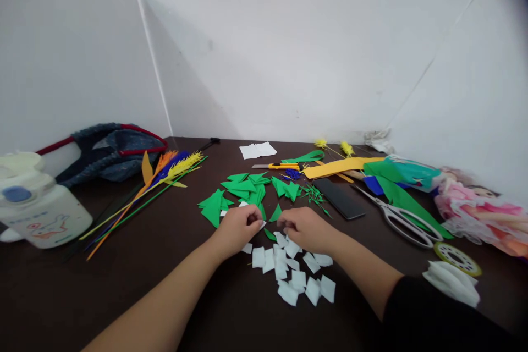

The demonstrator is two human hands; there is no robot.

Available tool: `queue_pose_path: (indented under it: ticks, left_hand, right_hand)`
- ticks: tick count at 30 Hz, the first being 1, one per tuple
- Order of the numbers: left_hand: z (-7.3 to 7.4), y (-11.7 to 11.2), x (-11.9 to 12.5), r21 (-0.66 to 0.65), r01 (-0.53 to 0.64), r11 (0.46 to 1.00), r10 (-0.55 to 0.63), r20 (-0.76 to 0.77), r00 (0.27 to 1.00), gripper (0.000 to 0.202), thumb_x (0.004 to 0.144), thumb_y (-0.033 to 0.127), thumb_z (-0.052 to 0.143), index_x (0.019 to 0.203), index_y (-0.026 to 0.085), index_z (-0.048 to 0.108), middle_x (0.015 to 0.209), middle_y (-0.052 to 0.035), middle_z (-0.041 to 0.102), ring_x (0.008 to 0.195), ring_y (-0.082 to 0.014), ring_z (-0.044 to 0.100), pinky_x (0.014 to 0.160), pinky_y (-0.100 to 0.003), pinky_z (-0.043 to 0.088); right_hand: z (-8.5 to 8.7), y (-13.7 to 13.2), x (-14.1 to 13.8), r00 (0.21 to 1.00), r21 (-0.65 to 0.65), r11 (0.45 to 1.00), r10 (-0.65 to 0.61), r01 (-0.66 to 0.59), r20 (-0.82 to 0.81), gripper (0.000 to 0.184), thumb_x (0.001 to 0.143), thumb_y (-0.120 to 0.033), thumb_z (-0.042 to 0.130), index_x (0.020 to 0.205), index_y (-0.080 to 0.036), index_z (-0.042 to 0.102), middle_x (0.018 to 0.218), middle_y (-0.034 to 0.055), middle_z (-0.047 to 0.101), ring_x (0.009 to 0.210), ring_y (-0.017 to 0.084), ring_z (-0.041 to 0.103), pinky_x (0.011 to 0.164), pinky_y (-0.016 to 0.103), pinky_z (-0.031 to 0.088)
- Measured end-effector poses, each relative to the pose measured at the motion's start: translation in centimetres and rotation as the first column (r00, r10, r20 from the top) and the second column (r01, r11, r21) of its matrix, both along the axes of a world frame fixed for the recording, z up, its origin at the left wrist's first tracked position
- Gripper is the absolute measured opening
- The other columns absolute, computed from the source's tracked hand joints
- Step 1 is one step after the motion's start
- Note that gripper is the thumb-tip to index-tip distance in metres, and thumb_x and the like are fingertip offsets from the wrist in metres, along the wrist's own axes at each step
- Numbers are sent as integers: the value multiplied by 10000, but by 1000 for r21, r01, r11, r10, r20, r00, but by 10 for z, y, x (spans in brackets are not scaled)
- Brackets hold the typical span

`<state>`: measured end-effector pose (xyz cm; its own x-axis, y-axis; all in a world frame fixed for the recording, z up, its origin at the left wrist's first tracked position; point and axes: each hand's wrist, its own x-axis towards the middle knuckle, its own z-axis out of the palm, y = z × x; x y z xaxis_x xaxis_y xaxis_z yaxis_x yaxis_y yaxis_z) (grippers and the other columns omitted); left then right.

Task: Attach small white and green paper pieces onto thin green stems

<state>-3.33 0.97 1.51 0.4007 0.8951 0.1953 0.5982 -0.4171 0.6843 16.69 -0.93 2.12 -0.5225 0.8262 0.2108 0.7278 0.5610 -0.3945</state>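
Note:
My left hand [239, 229] is closed in a pinch, with the corner of a small white square [263, 225] showing at its fingertips. Facing it, my right hand [304, 226] has its fingers curled downward and close together; whatever lies in them is hidden. Just left of those fingers is a green triangle [275, 213]. Loose white squares [280, 264], thin like paper or tissue, lie scattered under and below the right hand. Beyond both hands spreads a pile of green triangles [246, 187], with a few white bits among them near the left hand.
Behind lie a yellow box cutter [284, 166], blade out, and a white sheet [258, 150]. Scissors [406, 223], a dark flat block [340, 198], a tape roll [457, 258] and dolls [482, 206] are at right. A white bottle [45, 209] and coloured stems [136, 203] occupy the left.

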Motion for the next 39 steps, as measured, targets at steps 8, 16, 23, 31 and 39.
queue_pose_path:
  ticks: [8, 16, 23, 31, 39]
  left_hand:
    - [-6, -5, 7, 65, 115, 991, -108, -107, 988, 93, 714, 222, 495, 692, 183, 576, 605, 31, 564, 570, -111, 480, 516, -210, 301]
    - [0, -11, 19, -226, 192, 955, -138, 236, 962, 119, 736, 258, 486, 723, 163, 557, 627, 22, 557, 579, -112, 476, 538, -215, 348]
    - [7, -18, 27, -376, 276, 885, -102, 423, 900, 136, 725, 269, 519, 683, 142, 545, 606, 7, 572, 548, -102, 476, 556, -226, 363]
    - [8, -19, 35, -388, 243, 889, -63, 421, 905, 112, 697, 236, 542, 633, 145, 534, 555, 15, 564, 510, -94, 462, 522, -217, 346]
    - [12, -18, 37, -339, 245, 908, -64, 467, 882, 86, 715, 207, 511, 649, 154, 520, 554, 22, 539, 525, -95, 459, 531, -220, 354]
  right_hand:
    - [-18, -2, -10, 986, 110, 993, 30, -49, 164, 149, 668, -105, 480, 742, -177, 587, 685, 24, 599, 628, 135, 506, 563, 227, 292]
    - [-9, 0, -4, 941, 95, 995, 31, 2, -338, 95, 704, -105, 512, 725, -172, 576, 634, -15, 549, 577, 97, 482, 549, 195, 363]
    - [-4, -6, -1, 897, 187, 982, 72, 12, -436, 91, 699, -103, 529, 720, -173, 583, 647, -15, 548, 586, 95, 485, 559, 204, 384]
    - [-4, -10, -1, 889, 208, 978, 82, 15, -450, 86, 699, -122, 533, 721, -182, 591, 641, -13, 545, 586, 98, 487, 561, 209, 389]
    - [-10, -8, -1, 736, 10, 997, -46, 72, -676, 132, 680, -141, 540, 801, -189, 555, 652, -18, 567, 610, 109, 527, 577, 229, 427]
